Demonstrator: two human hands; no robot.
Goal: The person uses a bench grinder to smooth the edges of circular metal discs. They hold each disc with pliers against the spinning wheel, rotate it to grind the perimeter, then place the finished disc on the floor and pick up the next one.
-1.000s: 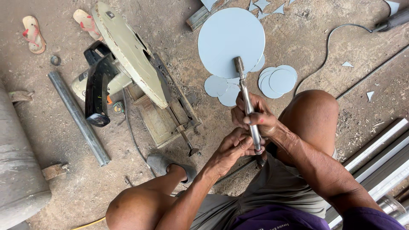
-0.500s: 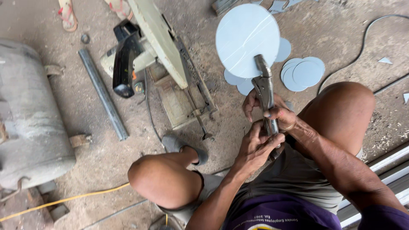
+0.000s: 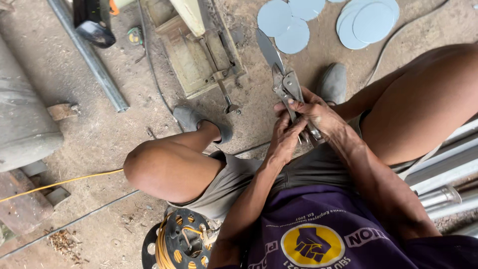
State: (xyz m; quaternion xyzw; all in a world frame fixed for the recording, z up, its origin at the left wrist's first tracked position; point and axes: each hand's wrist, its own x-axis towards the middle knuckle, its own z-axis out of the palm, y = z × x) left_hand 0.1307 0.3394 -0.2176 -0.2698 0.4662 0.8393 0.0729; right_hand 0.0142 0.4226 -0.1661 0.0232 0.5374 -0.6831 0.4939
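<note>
I squat on a dirt floor, and both hands hold a pair of metal tin snips (image 3: 281, 74) between my knees. My left hand (image 3: 285, 139) wraps the lower part of the handles. My right hand (image 3: 314, 112) grips the handles just above it, fingers curled over them. The blades point away from me toward the floor. Several round grey sheet-metal discs (image 3: 291, 22) lie on the ground beyond the blades, with a stack of discs (image 3: 368, 22) farther right.
A chop saw base (image 3: 196, 50) stands ahead on the left, with a steel pipe (image 3: 92, 60) beside it. A grey cylinder (image 3: 22, 114) lies at far left. A cable reel (image 3: 177, 244) sits near my left leg. Metal tubes (image 3: 443, 174) lie on the right.
The view has tilted down toward my lap. The large disc that stood against the snips is out of sight. Both hands keep their grip on the handles.
</note>
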